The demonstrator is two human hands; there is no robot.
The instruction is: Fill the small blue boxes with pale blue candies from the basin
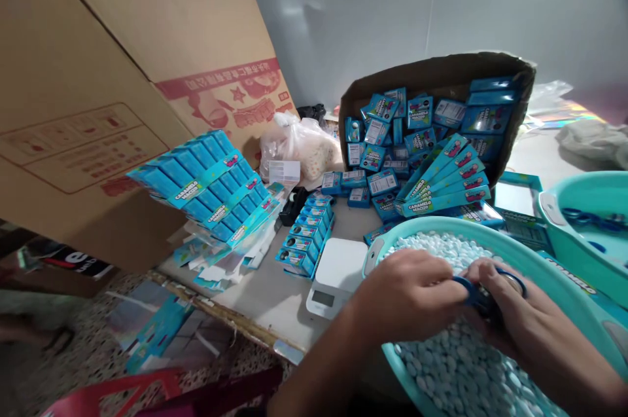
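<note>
Pinching a dark-blue object (471, 292), left hand (409, 296) and right hand (515, 319) meet over the basin (559, 292). Fingers hide its shape.

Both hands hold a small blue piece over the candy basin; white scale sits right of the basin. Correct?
No. Head view: the scale sits left of the basin, not right. The left hand and right hand do hold the blue piece over the candies.
</note>
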